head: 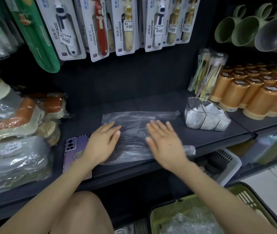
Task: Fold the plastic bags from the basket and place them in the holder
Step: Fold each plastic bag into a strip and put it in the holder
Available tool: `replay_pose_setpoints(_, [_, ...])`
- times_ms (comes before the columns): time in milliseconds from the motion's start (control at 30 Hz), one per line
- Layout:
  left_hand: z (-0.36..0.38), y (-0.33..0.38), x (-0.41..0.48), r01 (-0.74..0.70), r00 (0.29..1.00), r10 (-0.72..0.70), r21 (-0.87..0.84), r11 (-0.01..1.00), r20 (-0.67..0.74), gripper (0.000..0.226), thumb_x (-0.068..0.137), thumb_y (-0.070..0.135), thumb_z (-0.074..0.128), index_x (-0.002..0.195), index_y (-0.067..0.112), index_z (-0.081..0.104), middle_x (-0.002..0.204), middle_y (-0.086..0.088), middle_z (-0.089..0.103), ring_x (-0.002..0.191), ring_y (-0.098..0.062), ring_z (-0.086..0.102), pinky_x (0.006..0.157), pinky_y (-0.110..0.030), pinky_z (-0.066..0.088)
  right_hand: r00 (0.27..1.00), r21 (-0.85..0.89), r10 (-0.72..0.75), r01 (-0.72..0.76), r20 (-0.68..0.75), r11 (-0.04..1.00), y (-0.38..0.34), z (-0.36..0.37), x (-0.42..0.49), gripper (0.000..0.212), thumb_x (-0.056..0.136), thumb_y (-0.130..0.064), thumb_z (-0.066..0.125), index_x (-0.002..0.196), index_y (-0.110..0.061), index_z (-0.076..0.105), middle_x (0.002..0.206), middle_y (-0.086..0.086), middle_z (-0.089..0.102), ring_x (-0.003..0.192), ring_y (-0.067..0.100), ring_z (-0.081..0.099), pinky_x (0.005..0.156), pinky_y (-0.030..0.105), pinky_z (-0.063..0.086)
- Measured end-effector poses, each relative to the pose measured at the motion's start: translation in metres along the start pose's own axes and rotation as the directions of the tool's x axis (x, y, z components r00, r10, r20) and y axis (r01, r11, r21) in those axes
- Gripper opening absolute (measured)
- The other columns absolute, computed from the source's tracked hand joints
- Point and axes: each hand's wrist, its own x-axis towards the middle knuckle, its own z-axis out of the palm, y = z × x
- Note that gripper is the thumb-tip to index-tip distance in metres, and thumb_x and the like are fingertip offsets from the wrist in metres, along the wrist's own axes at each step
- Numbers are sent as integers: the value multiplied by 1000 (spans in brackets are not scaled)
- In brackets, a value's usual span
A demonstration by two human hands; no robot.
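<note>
The clear plastic bag (133, 130) lies flat on the dark shelf (134, 102), under and between both grips. The left grip (102, 142) is spread, fingers straight, palm down on the bag's left end. The right grip (163, 141) is likewise spread and flat on its right half — neither pinches anything. The film looks thin, very light and limp, creased and slick, so I judge it will slide under a palm and spring out of a fold unless the air is pressed out. The best hold seems a pinch at a corner or along the edge beyond the fingertips, with the other grip pinning the middle. The holder (207, 115), with folded white bags in it, stands to the right of the right grip. The green basket (168, 208) sits below that forearm, nearer the person.
</note>
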Motion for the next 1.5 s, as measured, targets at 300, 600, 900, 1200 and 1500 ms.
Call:
replay_pose_setpoints(300, [31,-9,30,68,946,-147,265,962,288,66,100,53,11,154,18,-4,162,-3,-9,149,-17,-10,121,-33,-5,978,-136,8,21,208,991,15,31,-19,74,103,-47,5,116,-13,70,121,3,68,114,20,63,99,38,46])
replay_pose_setpoints(600, [14,-12,65,109,989,-108,6,994,-104,47,104,34,30,140,8,48,154,-11,34,144,-28,26,118,-35,12,967,68,55,-74,247,995,-7,46,96,66,98,-47,18,144,-6,41,151,18,36,142,32,30,118,42,15])
replay_pose_setpoints(900, [46,-27,89,157,955,-223,305,939,197,62,103,47,8,154,14,-1,162,-5,-5,149,-20,-7,121,-36,-6,840,-158,187,-122,509,980,72,64,87,107,61,-79,-20,152,-37,16,162,0,11,149,20,6,118,48,-6])
replay_pose_setpoints(1200, [1,-11,43,-65,996,50,-221,973,-73,67,84,60,30,119,16,68,122,3,65,117,-17,55,101,-24,35,929,309,-363,326,72,894,38,-12,-9,39,85,-57,59,99,-23,74,106,-10,68,98,12,58,83,27,43])
replay_pose_setpoints(1500, [-20,-12,-45,-79,950,219,-503,861,225,61,64,77,65,121,55,54,121,31,59,117,7,53,99,-8,34,947,441,-2,-148,321,885,22,-45,-19,23,94,-29,60,73,-25,69,67,-13,66,64,4,58,62,22,43])
